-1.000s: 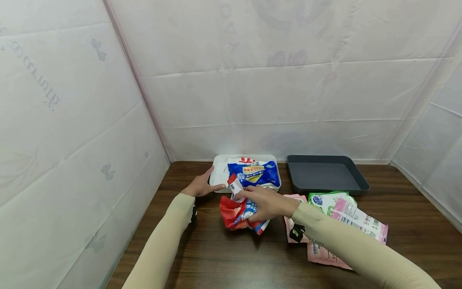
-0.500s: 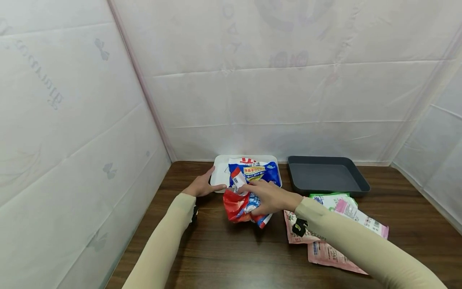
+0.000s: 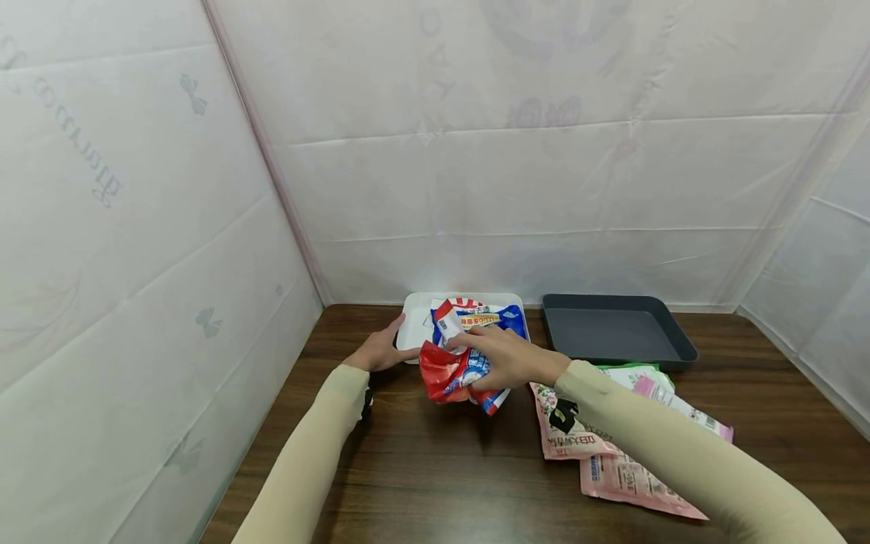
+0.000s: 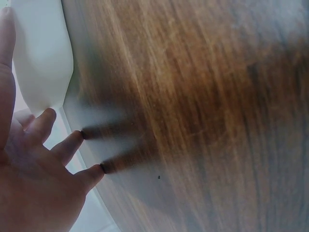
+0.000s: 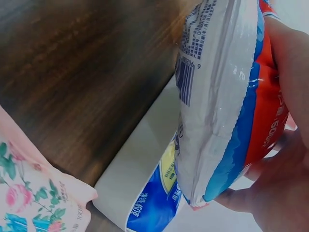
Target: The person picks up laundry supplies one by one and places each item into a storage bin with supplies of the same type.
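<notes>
My right hand [image 3: 511,357] grips a red, white and blue plastic bag [image 3: 445,374] above the table, just in front of the white tray [image 3: 413,325]. In the right wrist view, the bag [image 5: 219,106] hangs plump and upright, its barcode side facing the camera. Inside the tray lies a blue-and-white bag [image 3: 514,320], partly hidden behind the held one. My left hand [image 3: 376,350] rests at the tray's left end, thumb by the front edge. Seen from the left wrist, its fingers [image 4: 70,145] are spread beside the tray's wall [image 4: 46,53].
A dark grey tray [image 3: 612,329] stands right of the white one. In front of it lie overlapping pouches: a green-and-white one [image 3: 635,370], a pink-and-white one [image 3: 688,409], a floral pink one [image 3: 560,446] and another pink one [image 3: 632,487]. Pale fabric walls [image 3: 476,257] border the table.
My right hand has lifted the red, white and blue bag slightly, toward the white tray. The left hand has stayed at the tray's left end.
</notes>
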{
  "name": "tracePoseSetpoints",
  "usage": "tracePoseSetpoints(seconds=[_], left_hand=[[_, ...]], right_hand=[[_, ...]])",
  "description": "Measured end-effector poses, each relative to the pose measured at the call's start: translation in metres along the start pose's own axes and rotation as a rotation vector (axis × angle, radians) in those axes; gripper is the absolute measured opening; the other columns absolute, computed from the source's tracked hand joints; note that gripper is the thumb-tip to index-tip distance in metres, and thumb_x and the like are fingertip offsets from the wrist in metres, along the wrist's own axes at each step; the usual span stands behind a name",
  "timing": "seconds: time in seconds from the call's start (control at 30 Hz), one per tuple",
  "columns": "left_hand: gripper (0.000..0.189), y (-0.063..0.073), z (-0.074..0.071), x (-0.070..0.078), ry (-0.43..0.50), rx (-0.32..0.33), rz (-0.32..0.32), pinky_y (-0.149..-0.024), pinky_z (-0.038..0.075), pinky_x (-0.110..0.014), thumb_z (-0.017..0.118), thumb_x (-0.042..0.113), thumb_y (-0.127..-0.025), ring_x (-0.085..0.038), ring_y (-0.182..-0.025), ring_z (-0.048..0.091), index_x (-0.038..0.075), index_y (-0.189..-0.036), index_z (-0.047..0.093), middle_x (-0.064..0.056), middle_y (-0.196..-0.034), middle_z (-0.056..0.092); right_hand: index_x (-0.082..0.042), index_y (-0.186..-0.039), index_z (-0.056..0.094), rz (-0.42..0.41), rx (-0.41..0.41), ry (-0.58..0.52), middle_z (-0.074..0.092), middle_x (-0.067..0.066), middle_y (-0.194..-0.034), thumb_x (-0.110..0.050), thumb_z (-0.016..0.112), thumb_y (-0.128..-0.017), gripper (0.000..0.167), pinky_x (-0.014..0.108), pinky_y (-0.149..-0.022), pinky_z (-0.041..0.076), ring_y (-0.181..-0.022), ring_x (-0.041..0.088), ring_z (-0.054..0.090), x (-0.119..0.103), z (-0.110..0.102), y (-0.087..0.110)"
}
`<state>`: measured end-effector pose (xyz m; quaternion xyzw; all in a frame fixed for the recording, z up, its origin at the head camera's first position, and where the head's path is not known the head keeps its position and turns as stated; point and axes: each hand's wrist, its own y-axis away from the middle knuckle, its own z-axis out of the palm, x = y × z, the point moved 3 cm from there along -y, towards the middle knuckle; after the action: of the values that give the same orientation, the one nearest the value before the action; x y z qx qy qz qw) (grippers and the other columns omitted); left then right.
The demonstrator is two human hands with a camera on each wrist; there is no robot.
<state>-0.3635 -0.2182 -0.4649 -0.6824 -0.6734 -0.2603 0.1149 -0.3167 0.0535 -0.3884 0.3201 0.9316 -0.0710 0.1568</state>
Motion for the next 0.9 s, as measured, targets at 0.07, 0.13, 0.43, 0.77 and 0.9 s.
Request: tracePoseSetpoints(seconds=[0.07,0.13,0.43,0.77,0.9], left_hand=[[0.104,0.0,0.0,0.0,-0.006,0.0,0.003,-0.115,0.034,-0.064,0.069,0.061,-0.09,-0.045,-0.146,0.037,0.018,-0.167,0.014,-0.023,-0.163,0.032],[0.104,0.001,-0.001,0.001,-0.008,0.004,0.01,-0.115,0.034,-0.064,0.069,0.06,-0.09,-0.045,-0.146,0.037,0.017,-0.166,0.014,-0.023,-0.163,0.033],[0.106,0.005,-0.004,0.0,-0.001,0.012,0.005,-0.115,0.034,-0.064,0.069,0.063,-0.088,-0.045,-0.146,0.037,0.017,-0.166,0.015,-0.023,-0.163,0.033],[0.109,0.004,-0.003,-0.001,0.005,0.013,0.004,-0.114,0.036,-0.063,0.071,0.066,-0.086,-0.044,-0.146,0.037,0.018,-0.167,0.014,-0.021,-0.163,0.034],[0.109,0.006,-0.003,-0.001,0.011,0.016,0.011,-0.115,0.035,-0.062,0.07,0.067,-0.086,-0.042,-0.146,0.038,0.017,-0.166,0.015,-0.021,-0.163,0.034]], right_hand=[[-0.037,-0.146,0.052,0.005,0.014,0.003,0.049,0.007,-0.151,-0.044,0.084,-0.082,0.072,0.056,-0.104,0.048,-0.137,0.033,0.044,0.002,-0.002,-0.002],[-0.037,-0.146,0.052,0.007,0.028,-0.003,0.048,0.007,-0.152,-0.044,0.084,-0.081,0.073,0.054,-0.104,0.049,-0.139,0.033,0.043,0.004,-0.004,-0.004],[-0.035,-0.147,0.052,0.012,0.041,-0.043,0.047,0.008,-0.153,-0.039,0.084,-0.082,0.072,0.051,-0.1,0.054,-0.138,0.032,0.044,0.01,-0.007,-0.01],[-0.032,-0.148,0.052,0.007,0.077,-0.059,0.044,0.013,-0.156,-0.036,0.084,-0.082,0.073,0.051,-0.096,0.055,-0.135,0.035,0.044,0.019,-0.012,-0.019],[-0.033,-0.148,0.051,0.02,0.088,-0.04,0.043,0.015,-0.157,-0.037,0.084,-0.083,0.073,0.051,-0.095,0.056,-0.133,0.035,0.045,0.022,-0.014,-0.022]])
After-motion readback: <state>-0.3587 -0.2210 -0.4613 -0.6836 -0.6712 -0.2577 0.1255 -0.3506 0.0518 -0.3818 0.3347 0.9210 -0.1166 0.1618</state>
